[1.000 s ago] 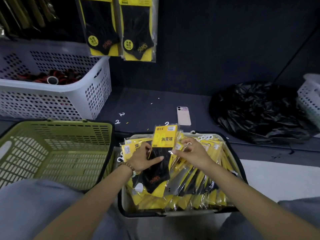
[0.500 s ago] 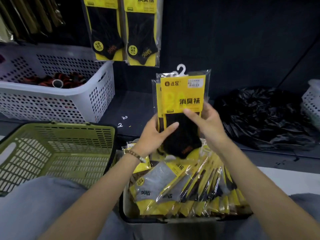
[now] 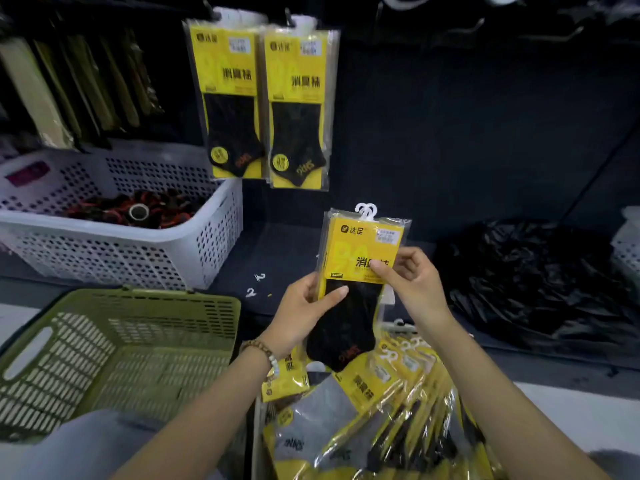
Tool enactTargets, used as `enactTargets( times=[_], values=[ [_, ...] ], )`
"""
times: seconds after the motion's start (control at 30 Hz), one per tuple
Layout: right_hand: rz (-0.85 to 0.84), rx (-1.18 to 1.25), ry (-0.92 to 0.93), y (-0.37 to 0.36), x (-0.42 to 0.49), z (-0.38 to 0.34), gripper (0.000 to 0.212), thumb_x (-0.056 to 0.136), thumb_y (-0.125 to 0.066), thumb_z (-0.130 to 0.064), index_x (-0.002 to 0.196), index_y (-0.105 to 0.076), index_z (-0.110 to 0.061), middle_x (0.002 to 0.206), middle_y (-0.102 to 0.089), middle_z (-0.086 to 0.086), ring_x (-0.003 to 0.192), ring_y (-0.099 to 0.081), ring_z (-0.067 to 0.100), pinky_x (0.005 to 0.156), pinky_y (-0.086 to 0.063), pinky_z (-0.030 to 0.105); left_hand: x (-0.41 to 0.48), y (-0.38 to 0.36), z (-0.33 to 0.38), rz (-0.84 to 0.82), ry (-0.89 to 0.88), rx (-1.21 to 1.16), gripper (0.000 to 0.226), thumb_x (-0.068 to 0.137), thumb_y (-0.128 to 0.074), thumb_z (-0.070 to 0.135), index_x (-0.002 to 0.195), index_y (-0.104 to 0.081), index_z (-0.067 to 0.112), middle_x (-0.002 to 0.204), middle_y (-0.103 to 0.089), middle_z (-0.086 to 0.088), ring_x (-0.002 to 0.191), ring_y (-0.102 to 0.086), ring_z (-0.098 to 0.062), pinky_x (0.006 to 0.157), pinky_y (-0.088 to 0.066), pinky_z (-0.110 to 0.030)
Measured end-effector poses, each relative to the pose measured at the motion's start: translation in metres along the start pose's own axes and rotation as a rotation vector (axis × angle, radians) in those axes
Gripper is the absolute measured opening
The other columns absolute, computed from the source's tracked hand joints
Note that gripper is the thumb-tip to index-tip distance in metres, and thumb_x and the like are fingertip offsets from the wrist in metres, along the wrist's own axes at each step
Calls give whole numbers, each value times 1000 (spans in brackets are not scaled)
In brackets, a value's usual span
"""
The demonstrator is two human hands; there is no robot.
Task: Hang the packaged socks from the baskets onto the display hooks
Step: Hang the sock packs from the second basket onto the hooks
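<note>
I hold a small stack of yellow sock packets (image 3: 356, 251) upright in front of me, white hanger tabs at the top. My left hand (image 3: 304, 311) grips its lower left edge, thumb across the black sock. My right hand (image 3: 412, 282) pinches the right side of the yellow card. Below lies a basket (image 3: 258, 441) filled with several more yellow packets (image 3: 391, 410). Two matching packets (image 3: 228, 102) (image 3: 298, 105) hang side by side on display hooks (image 3: 289, 17) on the dark wall above.
An empty green basket (image 3: 117, 348) sits at the lower left. Behind it stands a white perforated basket (image 3: 145, 251) with dark rolled items. A black plastic bag (image 3: 533, 282) lies on the shelf at the right, another white basket (image 3: 628, 244) at the far right edge.
Both hands lifted the packets out of the basket and raised them upright. My view tilted upward, and the hanging packets and hooks came into fuller sight.
</note>
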State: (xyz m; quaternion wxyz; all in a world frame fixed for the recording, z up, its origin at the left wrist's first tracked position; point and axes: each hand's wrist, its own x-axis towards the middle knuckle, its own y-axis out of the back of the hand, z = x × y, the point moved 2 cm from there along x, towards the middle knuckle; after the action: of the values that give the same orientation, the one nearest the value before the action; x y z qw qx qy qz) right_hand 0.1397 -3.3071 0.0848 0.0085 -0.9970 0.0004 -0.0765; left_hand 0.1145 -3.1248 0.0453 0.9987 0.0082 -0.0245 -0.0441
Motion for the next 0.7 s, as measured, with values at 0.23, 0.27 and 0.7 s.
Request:
enactTargets(
  times=[0.23, 0.27, 0.7],
  values=[
    [-81, 47, 10, -23, 46, -51, 16, 84, -68, -22, 99, -68, -25, 101, -74, -7, 96, -69, 9, 83, -55, 23, 45, 30, 70, 87, -77, 132, 37, 70, -80, 31, 103, -65, 27, 92, -73, 14, 86, -66, 3, 67, -47, -6],
    [-76, 72, 3, -25, 53, -57, 17, 83, -69, -23, 100, -68, -23, 101, -74, -6, 96, -69, 11, 84, -55, 25, 51, 32, 80, 69, -96, 157, 33, 71, -76, 39, 101, -65, 29, 90, -73, 17, 84, -66, 5, 67, -46, -4],
    [159, 98, 129, -12, 172, -154, 9, 95, -55, -18, 93, -63, -21, 100, -72, 2, 100, -67, 19, 97, -50, 40, 115, 112, 189, 474, -326, 284, 50, 79, -44, 64, 58, -28, 21, 45, -26, 14, 42, -25, -1, 47, -22, -17]
  ],
)
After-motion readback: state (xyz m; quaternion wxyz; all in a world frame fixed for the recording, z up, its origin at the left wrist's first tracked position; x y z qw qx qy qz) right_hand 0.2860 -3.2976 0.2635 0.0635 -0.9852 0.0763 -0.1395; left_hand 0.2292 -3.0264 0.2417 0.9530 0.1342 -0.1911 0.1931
